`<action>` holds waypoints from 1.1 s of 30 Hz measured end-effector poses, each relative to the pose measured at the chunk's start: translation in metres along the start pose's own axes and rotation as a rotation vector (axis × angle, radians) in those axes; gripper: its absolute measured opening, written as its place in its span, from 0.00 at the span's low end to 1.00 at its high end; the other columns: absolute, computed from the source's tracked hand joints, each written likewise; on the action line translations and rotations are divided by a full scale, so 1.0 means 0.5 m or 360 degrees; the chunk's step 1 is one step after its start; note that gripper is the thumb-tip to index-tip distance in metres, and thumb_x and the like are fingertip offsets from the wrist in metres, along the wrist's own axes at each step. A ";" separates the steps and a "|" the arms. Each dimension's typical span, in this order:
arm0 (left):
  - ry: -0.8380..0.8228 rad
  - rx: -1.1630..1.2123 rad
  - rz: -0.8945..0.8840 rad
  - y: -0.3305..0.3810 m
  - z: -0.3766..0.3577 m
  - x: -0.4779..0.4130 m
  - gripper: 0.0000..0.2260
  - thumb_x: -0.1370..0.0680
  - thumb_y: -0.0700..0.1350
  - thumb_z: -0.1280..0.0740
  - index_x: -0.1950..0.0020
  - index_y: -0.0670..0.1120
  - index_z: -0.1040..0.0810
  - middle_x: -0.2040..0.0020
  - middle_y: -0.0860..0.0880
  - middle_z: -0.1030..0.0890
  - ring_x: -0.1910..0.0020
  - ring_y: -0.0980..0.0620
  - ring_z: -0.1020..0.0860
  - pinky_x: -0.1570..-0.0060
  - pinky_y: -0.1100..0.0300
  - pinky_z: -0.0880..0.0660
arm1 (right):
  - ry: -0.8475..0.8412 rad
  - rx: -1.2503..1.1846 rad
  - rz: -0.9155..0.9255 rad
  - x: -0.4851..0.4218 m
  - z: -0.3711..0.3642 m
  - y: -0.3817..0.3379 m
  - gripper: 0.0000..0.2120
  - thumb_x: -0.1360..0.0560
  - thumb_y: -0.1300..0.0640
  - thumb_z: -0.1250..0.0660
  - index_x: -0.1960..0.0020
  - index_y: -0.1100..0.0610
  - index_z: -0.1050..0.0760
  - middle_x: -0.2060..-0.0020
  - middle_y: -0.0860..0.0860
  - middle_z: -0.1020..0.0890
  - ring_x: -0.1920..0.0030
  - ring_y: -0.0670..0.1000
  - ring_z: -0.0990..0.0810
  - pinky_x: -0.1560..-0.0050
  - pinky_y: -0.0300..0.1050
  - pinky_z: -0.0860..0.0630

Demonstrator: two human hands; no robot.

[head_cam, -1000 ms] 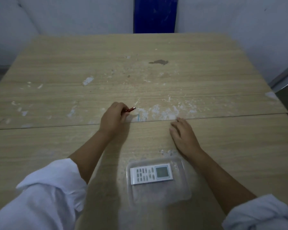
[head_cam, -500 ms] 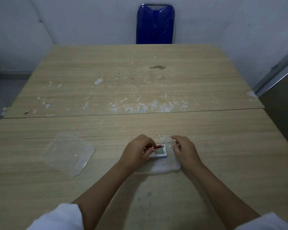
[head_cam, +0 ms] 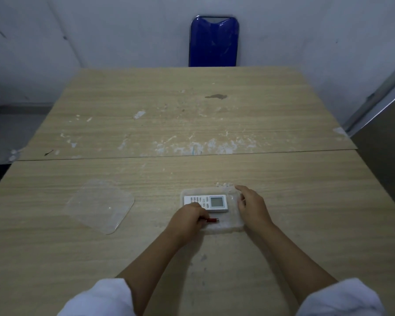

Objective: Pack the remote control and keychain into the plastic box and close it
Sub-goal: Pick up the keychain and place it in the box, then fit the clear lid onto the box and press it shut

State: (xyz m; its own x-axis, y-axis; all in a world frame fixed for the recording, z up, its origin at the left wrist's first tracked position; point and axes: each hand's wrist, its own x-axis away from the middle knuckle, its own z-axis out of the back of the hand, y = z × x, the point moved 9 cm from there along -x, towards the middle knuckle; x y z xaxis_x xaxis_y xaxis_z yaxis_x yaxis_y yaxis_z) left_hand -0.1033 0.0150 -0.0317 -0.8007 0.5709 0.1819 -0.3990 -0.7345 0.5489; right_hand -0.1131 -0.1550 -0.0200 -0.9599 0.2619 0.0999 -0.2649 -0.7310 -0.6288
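Observation:
A clear plastic box (head_cam: pixel 228 226) sits on the wooden table in front of me. A white remote control (head_cam: pixel 211 202) with a small screen lies inside it along the far side. My left hand (head_cam: pixel 187 218) is low in the box's near-left part, pinching a small red keychain (head_cam: pixel 212 220) that points right just over the box floor. My right hand (head_cam: pixel 252 207) rests on the box's right rim with its fingers curled over the edge. The clear lid (head_cam: pixel 99 206) lies flat on the table to the left, apart from the box.
The table (head_cam: pixel 192 124) is two wooden tops joined by a seam, with white scuffs and a dark stain farther back. A blue chair back (head_cam: pixel 213 41) stands against the wall behind it. A grey metal panel (head_cam: pixel 383 124) runs along the right edge.
My left hand carried the red keychain from the table seam back to the box and lowered it in front of the remote. My right hand moved to the box's right rim. The view pulled back.

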 end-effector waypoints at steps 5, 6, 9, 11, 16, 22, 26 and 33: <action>0.0048 -0.0004 -0.0039 0.006 0.012 0.009 0.09 0.26 0.41 0.35 0.48 0.44 0.18 0.49 0.44 0.18 0.48 0.45 0.22 0.49 0.53 0.25 | -0.0024 0.0067 -0.0045 0.002 -0.002 -0.003 0.20 0.24 0.65 0.41 0.32 0.58 0.30 0.42 0.60 0.22 0.43 0.58 0.24 0.42 0.48 0.27; 0.0090 0.0002 -0.0057 0.008 0.020 0.013 0.09 0.26 0.41 0.35 0.49 0.44 0.18 0.49 0.44 0.18 0.49 0.45 0.22 0.49 0.53 0.25 | -0.0028 0.0096 -0.0057 0.003 -0.001 -0.005 0.20 0.24 0.65 0.41 0.32 0.58 0.31 0.41 0.60 0.23 0.42 0.58 0.25 0.41 0.48 0.28; 0.0273 0.0082 -0.0144 0.008 0.058 0.038 0.08 0.27 0.40 0.34 0.50 0.44 0.18 0.50 0.45 0.18 0.51 0.46 0.21 0.52 0.54 0.23 | 0.0034 0.0235 -0.0043 0.007 0.009 -0.032 0.20 0.24 0.63 0.39 0.33 0.59 0.31 0.39 0.61 0.26 0.38 0.60 0.30 0.37 0.51 0.30; 0.0424 0.0170 -0.0190 -0.007 0.097 0.062 0.07 0.27 0.39 0.34 0.51 0.44 0.19 0.52 0.45 0.19 0.53 0.47 0.21 0.55 0.52 0.21 | 0.0122 0.0284 0.0014 0.012 0.013 -0.075 0.19 0.25 0.63 0.39 0.34 0.59 0.29 0.39 0.60 0.26 0.39 0.60 0.30 0.38 0.52 0.31; 0.0763 0.0260 -0.0059 -0.107 0.200 0.128 0.06 0.27 0.38 0.33 0.51 0.45 0.20 0.53 0.47 0.19 0.55 0.52 0.21 0.59 0.55 0.19 | 0.0128 0.0283 0.0215 0.022 -0.040 -0.222 0.14 0.25 0.61 0.39 0.40 0.56 0.26 0.42 0.55 0.22 0.40 0.58 0.29 0.40 0.51 0.34; 0.0913 0.0331 0.0218 -0.290 0.268 0.214 0.06 0.27 0.36 0.33 0.51 0.43 0.20 0.53 0.45 0.19 0.54 0.48 0.20 0.57 0.56 0.21 | -0.0150 0.0099 0.0346 0.040 -0.205 -0.370 0.11 0.25 0.62 0.38 0.43 0.60 0.24 0.46 0.58 0.20 0.43 0.58 0.26 0.43 0.51 0.27; 0.0946 0.0258 0.0373 -0.418 0.298 0.272 0.08 0.27 0.35 0.33 0.49 0.42 0.21 0.51 0.43 0.19 0.51 0.45 0.21 0.52 0.50 0.21 | -0.0395 0.0167 0.0269 0.035 -0.327 -0.402 0.13 0.24 0.61 0.39 0.41 0.60 0.25 0.42 0.60 0.22 0.42 0.60 0.25 0.43 0.51 0.27; 0.0865 0.0058 0.0670 -0.551 0.300 0.332 0.17 0.27 0.40 0.32 0.39 0.38 0.25 0.39 0.37 0.23 0.37 0.38 0.28 0.35 0.45 0.33 | -0.0335 0.0177 0.0161 0.010 -0.412 -0.419 0.08 0.24 0.60 0.40 0.51 0.64 0.25 0.49 0.63 0.24 0.49 0.62 0.24 0.52 0.50 0.27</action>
State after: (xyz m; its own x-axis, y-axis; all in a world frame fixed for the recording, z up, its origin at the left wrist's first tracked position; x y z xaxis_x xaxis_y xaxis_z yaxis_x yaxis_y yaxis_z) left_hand -0.0593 0.3671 -0.0303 -0.9985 -0.0327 -0.0441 0.0031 -0.8353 0.5498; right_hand -0.0436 0.1292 -0.0464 -0.9769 0.0556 0.2065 -0.1639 -0.8146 -0.5564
